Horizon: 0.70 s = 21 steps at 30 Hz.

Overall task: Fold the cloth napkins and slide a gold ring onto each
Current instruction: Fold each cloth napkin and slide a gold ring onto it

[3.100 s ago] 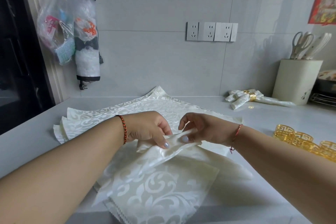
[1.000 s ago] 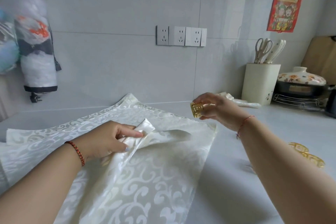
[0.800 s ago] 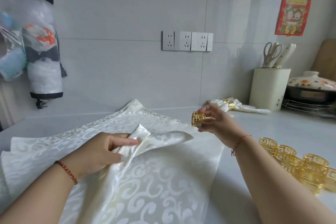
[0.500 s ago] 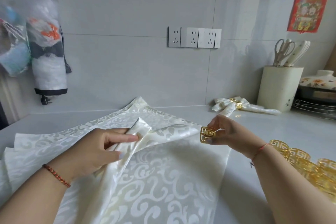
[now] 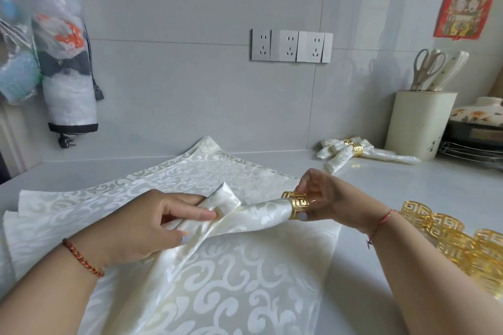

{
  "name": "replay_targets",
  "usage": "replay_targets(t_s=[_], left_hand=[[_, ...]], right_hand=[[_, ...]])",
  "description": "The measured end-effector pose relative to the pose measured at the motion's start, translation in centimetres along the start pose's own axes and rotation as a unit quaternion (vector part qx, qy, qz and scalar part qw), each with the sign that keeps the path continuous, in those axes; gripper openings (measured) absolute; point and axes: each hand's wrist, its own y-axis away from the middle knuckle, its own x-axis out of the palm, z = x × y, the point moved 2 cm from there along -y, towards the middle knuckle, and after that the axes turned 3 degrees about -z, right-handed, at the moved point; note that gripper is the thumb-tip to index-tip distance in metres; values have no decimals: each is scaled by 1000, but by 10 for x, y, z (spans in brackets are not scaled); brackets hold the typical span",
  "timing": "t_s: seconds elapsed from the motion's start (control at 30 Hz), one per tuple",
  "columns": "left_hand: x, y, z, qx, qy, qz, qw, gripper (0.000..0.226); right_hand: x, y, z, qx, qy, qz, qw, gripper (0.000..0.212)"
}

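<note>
Napkin (image 5: 261, 216), in the middle of the frame, now has the gold ring (image 5: 296, 204) over its tip. Right hand (image 5: 330, 198) pinches the ring; left hand (image 5: 152, 226) pinches the fold. Next, slide it along.

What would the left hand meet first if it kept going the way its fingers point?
The left hand points right along the rolled napkin it pinches. Straight on, it would probably reach the gold ring first, then the right hand holding it.

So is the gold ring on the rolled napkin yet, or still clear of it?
Touching. The head view shows the gold ring around the rolled napkin end, pinched by the right hand.
</note>
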Motion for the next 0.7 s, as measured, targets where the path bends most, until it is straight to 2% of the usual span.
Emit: replay_targets(t_s=[0.2, 0.5, 0.7], left_hand=[[0, -1, 2, 7, -25, 19, 999, 69], [16, -3, -5, -4, -20, 27, 999, 71], [20, -2, -7, -29, 6, 28, 999, 78]], right_hand=[[6, 2, 6, -20, 8, 28, 999, 40], [44, 3, 29, -77, 151, -3, 986, 39], [60, 2, 31, -76, 98, -48, 991, 37]])
